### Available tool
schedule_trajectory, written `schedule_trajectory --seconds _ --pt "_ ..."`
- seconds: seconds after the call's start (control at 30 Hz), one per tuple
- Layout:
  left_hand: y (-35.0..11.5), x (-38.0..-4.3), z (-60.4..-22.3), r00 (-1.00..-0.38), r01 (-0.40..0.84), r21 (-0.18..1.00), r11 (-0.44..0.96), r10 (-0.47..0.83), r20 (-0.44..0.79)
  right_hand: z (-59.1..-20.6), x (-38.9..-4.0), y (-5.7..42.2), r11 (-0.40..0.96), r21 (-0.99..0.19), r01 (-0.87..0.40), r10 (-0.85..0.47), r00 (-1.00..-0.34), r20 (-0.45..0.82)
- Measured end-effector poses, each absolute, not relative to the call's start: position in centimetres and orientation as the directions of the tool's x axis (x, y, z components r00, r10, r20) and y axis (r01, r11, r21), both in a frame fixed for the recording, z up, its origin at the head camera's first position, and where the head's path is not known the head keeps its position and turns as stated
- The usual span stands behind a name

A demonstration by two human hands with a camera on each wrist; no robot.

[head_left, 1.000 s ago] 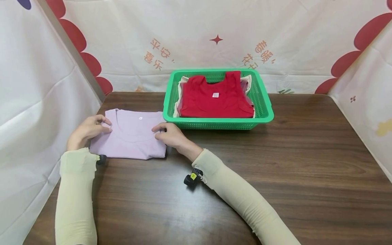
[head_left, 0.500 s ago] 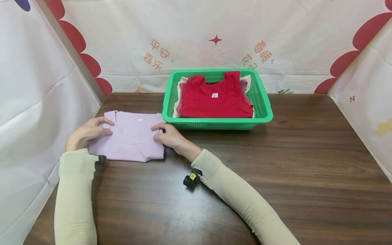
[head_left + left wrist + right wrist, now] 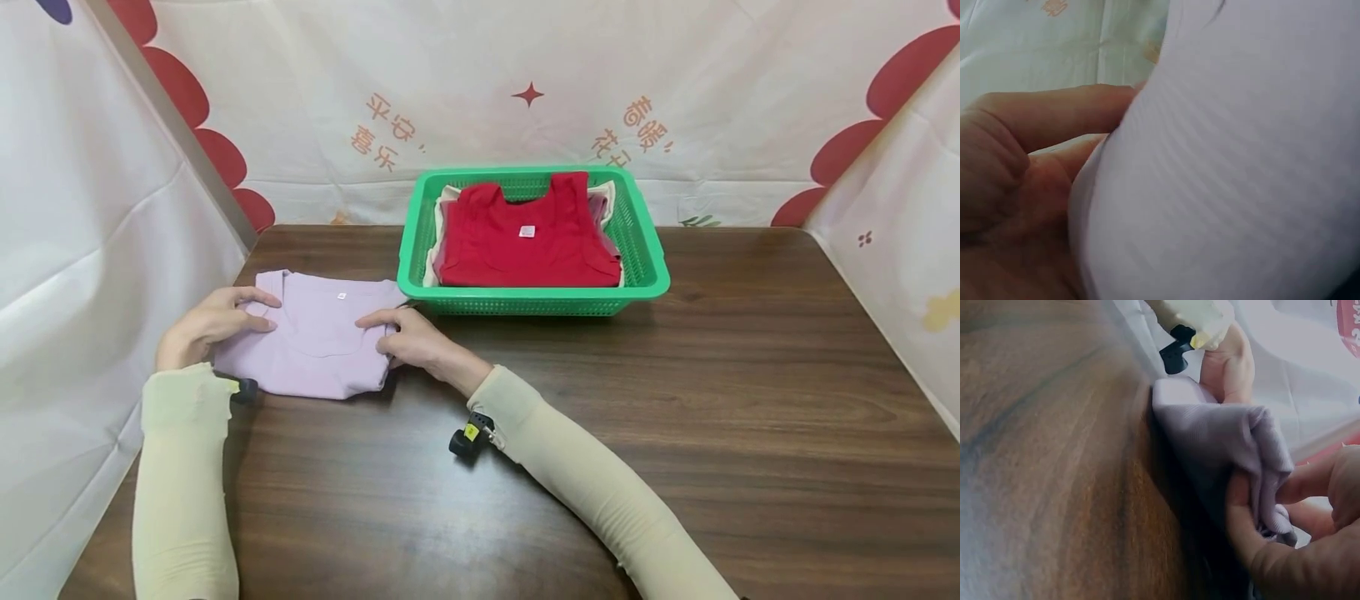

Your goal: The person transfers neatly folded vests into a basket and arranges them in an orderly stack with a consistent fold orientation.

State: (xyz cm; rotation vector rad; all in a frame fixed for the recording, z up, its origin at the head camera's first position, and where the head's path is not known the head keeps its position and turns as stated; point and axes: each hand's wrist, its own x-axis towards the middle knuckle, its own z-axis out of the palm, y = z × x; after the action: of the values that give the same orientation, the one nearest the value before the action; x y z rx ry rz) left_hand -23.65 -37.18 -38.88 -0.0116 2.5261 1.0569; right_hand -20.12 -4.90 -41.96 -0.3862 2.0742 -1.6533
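A folded lilac shirt (image 3: 322, 329) with a scooped neckline and a small white label lies at the table's left side. My left hand (image 3: 204, 327) grips its left edge; in the left wrist view, pale cloth (image 3: 1222, 156) fills most of the picture beside the fingers (image 3: 1066, 115). At the opposite edge, my right hand (image 3: 420, 340) pinches the layers between thumb and fingers. The right wrist view shows the shirt's near end (image 3: 1216, 428) bunched and raised off the wood, with dark shadow beneath it. Some fingertips are hidden under the cloth.
A green plastic basket (image 3: 536, 295) stands at the back middle, close to the shirt's right corner. Inside, a folded red tank top (image 3: 525, 250) lies over cream and mauve garments. Printed white curtains (image 3: 480, 50) enclose the brown wooden table (image 3: 735, 375).
My right hand's fingers have slid under the shirt's right edge, and the index finger reaches farther left over the top. That edge has lifted and folded slightly inward. My left hand has barely moved.
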Motion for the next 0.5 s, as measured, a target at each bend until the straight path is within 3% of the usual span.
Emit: schedule_trajectory --seconds 0.2,0.5 --pt "-37.01 -23.68 -38.44 -0.910 -0.175 0.646 0.743 0.129 -0.395 -41.96 -20.08 -4.97 0.410 -0.903 -0.127 -0.519 -0.847 -0.117" --pt "-36.97 -23.95 -38.27 -0.943 -0.133 0.571 0.810 0.075 -0.325 -41.68 -20.03 -4.85 0.446 -0.853 -0.271 -0.536 -0.844 -0.012"
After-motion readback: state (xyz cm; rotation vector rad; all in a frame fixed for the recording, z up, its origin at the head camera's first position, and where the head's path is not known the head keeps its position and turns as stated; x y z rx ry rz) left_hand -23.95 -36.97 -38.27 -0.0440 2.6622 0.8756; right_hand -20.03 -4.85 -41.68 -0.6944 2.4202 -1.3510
